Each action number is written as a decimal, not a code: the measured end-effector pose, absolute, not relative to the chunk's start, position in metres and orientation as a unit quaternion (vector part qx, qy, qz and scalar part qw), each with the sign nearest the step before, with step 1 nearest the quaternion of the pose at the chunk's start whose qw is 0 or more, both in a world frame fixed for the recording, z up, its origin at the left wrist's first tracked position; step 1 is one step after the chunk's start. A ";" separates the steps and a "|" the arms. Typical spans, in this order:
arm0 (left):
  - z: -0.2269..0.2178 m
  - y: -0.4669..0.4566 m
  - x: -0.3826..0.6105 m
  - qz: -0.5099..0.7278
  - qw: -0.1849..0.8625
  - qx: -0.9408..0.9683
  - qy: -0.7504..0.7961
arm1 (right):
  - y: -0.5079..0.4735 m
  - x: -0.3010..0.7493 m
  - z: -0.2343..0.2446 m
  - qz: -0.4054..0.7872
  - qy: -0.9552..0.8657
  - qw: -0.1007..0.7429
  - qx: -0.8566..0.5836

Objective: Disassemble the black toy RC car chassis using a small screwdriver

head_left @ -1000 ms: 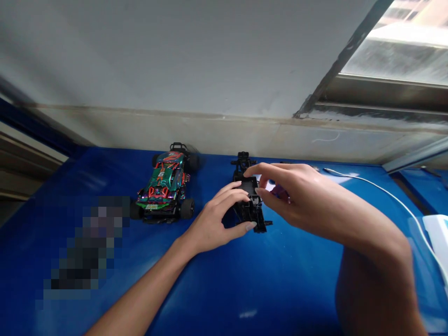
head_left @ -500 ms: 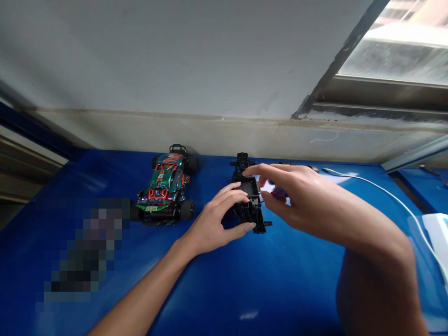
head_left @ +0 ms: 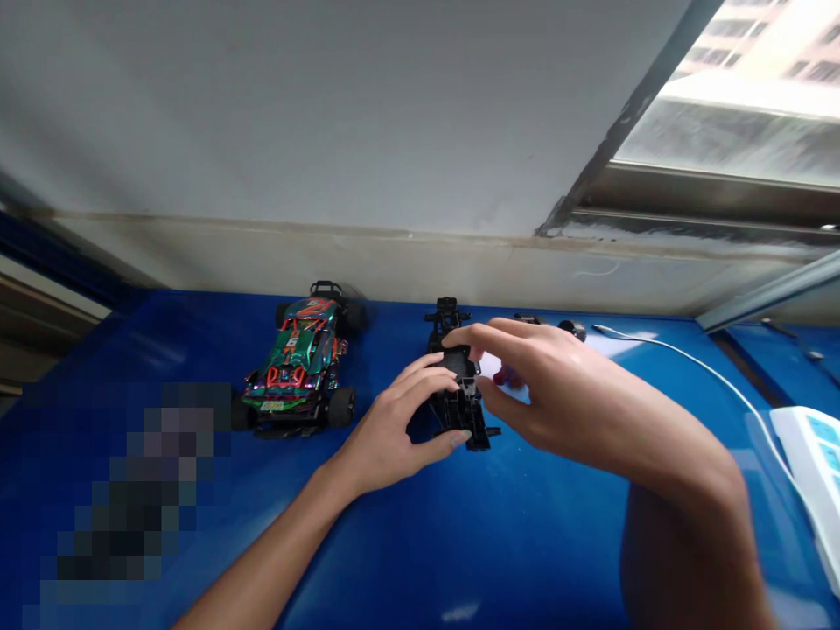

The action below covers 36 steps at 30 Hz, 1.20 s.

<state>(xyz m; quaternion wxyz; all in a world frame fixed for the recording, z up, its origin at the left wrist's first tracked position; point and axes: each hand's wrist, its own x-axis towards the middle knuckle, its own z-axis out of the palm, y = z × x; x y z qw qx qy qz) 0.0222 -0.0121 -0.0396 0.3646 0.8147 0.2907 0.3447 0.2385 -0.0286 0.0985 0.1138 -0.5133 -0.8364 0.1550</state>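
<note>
A black toy car chassis lies on the blue table, its long side pointing away from me. My left hand grips its left side, with fingers over the middle tray and the thumb at the near end. Over the chassis's right edge bends my right hand, its index fingertip on the frame and its thumb close beside the tray. Beneath the curled right fingers shows a small reddish piece; its shape is mostly hidden. Left of the chassis stands a toy car with a shiny green and orange body.
Dark parts lie behind my right hand near the wall. A white cable runs to a white device at the right. A blurred-out patch covers something at the left. The wall bounds the table's back.
My view has tilted and shifted slightly, so everything sits a little lower and further left. Both hands stay at the chassis, with hardly any change in their grip.
</note>
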 end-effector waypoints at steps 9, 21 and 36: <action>-0.040 -0.011 0.018 0.311 0.348 0.826 0.316 | -0.027 0.234 0.105 0.154 -0.829 0.075 -0.532; -0.044 -0.010 0.016 0.319 0.307 0.838 0.319 | -0.025 0.235 0.106 0.162 -0.844 0.092 -0.502; -0.043 -0.010 0.017 0.319 0.303 0.839 0.321 | -0.026 0.234 0.104 0.149 -0.842 0.095 -0.510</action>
